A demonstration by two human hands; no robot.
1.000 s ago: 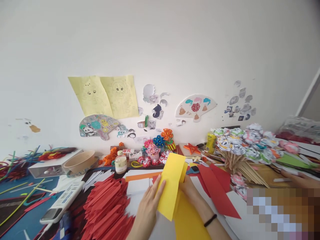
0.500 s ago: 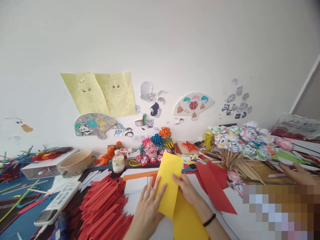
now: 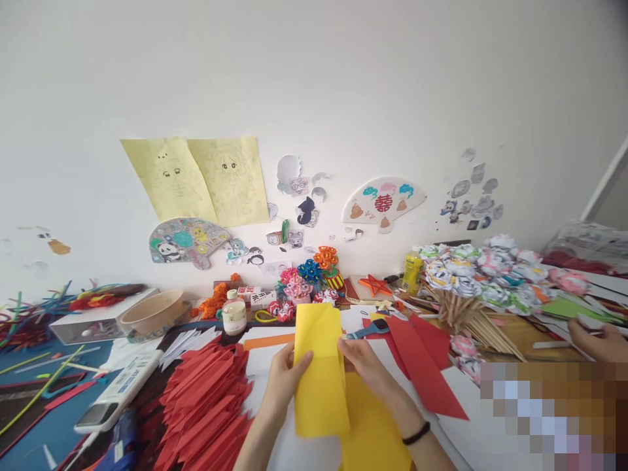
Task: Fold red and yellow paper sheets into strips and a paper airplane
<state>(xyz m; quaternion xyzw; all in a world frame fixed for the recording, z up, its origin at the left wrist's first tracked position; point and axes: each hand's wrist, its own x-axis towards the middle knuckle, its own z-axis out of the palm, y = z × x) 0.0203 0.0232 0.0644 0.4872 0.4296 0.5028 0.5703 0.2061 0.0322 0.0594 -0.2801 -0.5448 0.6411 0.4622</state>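
Note:
A folded strip of yellow paper (image 3: 321, 386) is held upright in front of me, a faint crease running across it. My left hand (image 3: 287, 369) grips its left edge, the thumb on the near face and the fingers behind. On the right edge, my right hand (image 3: 363, 360) pinches the paper between thumb and fingers; a dark band circles that wrist. Another yellow sheet (image 3: 375, 425) lies beneath, on top of white paper (image 3: 307, 451). To the left is a heap of folded red paper strips (image 3: 206, 399).
Red paper pieces (image 3: 432, 379) and a blue-handled tool (image 3: 367, 329) lie to the right. Paper flowers on sticks (image 3: 471, 275) stand farther back. A bottle (image 3: 234, 314), a bowl (image 3: 152, 311) and a white device (image 3: 120, 389) are left. Another person's hand (image 3: 596, 337) is at far right.
The yellow paper has been raised and turned more upright. My left hand has gone from lying spread on its face to gripping its left edge; my right hand still holds the right edge.

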